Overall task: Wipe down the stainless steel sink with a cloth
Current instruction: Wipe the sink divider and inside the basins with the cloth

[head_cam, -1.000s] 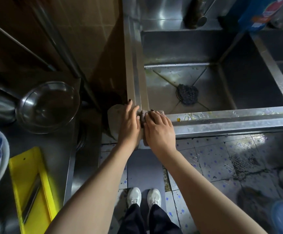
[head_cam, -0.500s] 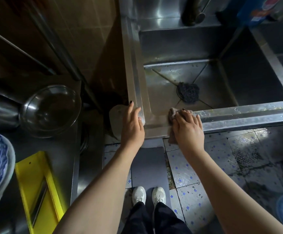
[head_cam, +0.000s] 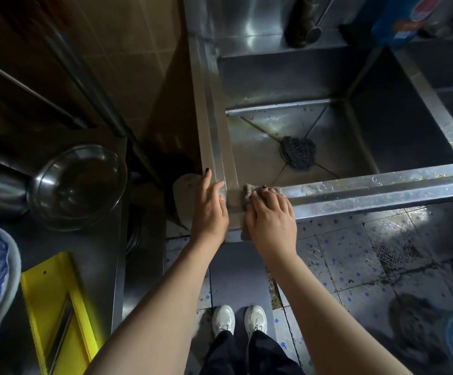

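White shoes (head_cam: 238, 319) stand on the tiled floor (head_cam: 349, 255) below our arms, straight under the gap between our wrists. Beside our left forearm lies a yellow slicer (head_cam: 57, 309), and past it, level with our left hand, a steel bowl (head_cam: 77, 182) tipped on its side. Our left hand (head_cam: 209, 209) rests flat and spread on the near left corner of the sink (head_cam: 376, 185), fingers apart, holding nothing. Just beside it, our right hand (head_cam: 271, 215) lies palm down with fingers stretched out, pressing the cloth (head_cam: 247, 194) onto the front rim; the grey cloth pokes out ahead of the fingertips and hangs a little below the palm over the rim's front face. To the right of that hand the rim carries pale smears and yellowish specks. Beyond both hands, down in the basin, a dark scouring pad (head_cam: 299, 152) sits over the drain. Farther still, above the back rim, hangs the tap (head_cam: 303, 20).
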